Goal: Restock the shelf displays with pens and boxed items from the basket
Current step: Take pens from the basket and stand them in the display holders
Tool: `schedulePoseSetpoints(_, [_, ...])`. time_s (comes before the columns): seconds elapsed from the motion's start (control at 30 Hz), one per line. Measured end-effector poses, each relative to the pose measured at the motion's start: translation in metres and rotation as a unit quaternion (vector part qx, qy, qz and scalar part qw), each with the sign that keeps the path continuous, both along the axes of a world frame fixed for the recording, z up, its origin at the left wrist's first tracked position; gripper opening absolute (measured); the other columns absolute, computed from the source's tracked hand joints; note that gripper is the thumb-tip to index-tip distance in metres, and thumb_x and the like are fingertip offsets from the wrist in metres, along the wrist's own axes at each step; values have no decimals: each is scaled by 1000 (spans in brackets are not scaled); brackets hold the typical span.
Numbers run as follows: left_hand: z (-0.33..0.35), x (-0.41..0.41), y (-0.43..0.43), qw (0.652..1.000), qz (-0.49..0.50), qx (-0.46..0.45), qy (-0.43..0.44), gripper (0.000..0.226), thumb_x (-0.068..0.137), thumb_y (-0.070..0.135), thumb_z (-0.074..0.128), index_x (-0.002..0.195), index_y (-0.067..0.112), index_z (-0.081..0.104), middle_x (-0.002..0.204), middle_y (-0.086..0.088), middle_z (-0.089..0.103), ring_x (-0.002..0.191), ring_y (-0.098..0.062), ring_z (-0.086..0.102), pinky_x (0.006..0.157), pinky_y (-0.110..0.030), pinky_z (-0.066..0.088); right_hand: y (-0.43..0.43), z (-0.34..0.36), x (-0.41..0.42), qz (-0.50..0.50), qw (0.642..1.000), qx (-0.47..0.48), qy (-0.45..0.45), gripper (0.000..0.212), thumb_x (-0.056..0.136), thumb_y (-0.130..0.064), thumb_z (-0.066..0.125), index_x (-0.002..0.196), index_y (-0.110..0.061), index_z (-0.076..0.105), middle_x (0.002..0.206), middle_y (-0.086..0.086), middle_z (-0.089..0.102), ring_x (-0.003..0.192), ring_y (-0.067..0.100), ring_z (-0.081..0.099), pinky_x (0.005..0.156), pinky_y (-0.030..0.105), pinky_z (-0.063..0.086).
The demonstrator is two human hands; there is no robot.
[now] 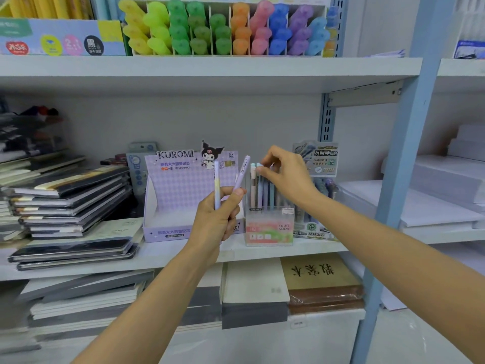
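- Two hands in view, both raised to the middle shelf.
- Left hand: fingers curled round two pens, gripped low on their barrels. The pale pen, lilac fading to yellow, stands upright. The lilac pen tilts right, its printed end uppermost.
- Right hand: thumb and fingertips pinched together at the tops of the standing pens. Which one they hold, cannot tell; the fingers cover it.
- Three display boxes side by side on the middle shelf.
- Clear box, marked FRUIT SODA: pastel pens upright in a row, white, lilac and blue. Exact count unclear.
- KUROMI display box, lilac check with a cartoon figure on its header, just left of the clear box and behind the left hand.
- Green-labelled display, right of the clear box: dark pens inside, partly hidden by the right wrist.
- Shelf above: highlighter rack with white dividers, holding chunky markers sorted by colour: yellow, green, orange, pink, blue, purple.
- Left of the displays: notebooks in slumped, fanned stacks.
- Shelf below: flat stacks of books, among them a brown book with black characters.
- Pale grey shelving with a blue post at right; white paper stacks beyond it.
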State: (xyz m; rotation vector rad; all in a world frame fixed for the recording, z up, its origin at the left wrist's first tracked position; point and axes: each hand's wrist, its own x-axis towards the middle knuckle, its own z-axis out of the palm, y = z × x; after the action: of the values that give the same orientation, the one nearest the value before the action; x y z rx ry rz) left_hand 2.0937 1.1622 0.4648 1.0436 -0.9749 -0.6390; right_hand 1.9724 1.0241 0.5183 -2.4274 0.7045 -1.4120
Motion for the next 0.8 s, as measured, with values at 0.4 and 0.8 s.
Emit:
schedulePoseSetpoints(0.4, [3,-12,5,1000,-1,12,-22,12,92,25,64,95,13,63,52,6,45,35,-7,28,33,-16,24,16,20,-20,66,992,111,-16,27,97,-34,53,115,-16,64,100,-2,66,83,13,61,71,26,49])
schedulePoseSetpoints(0.8, [13,-9,17,997,58,-4,41,15,84,20,72,96,11,72,65,0,66,35,-6,28,33,-16,24,29,21,-46,272,912,278,-130,8,86,-2,67,93,-1,69,75,11,72,64,17,69,65,21,58])
